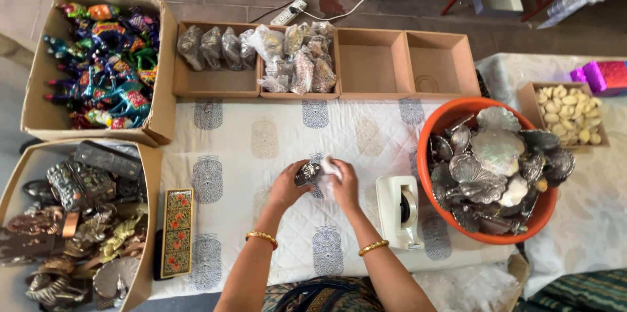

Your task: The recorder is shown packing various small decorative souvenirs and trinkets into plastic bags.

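We have both hands mid-table on the white cloth (261,148): left hand (287,184) pinching a small silver piece (307,172), right hand (343,184) closed on a clear plastic wrap (330,168) against it; tape dispenser (400,211) and orange tub (439,122) to our right

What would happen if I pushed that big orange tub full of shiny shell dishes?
The orange tub would probably feel heavy and slide slowly, since it is heaped with silvery shell-shaped dishes. Those dishes lie loosely stacked, so they would likely shift and clatter. It sits near the table's front edge, so a hard push toward it might tip it off.
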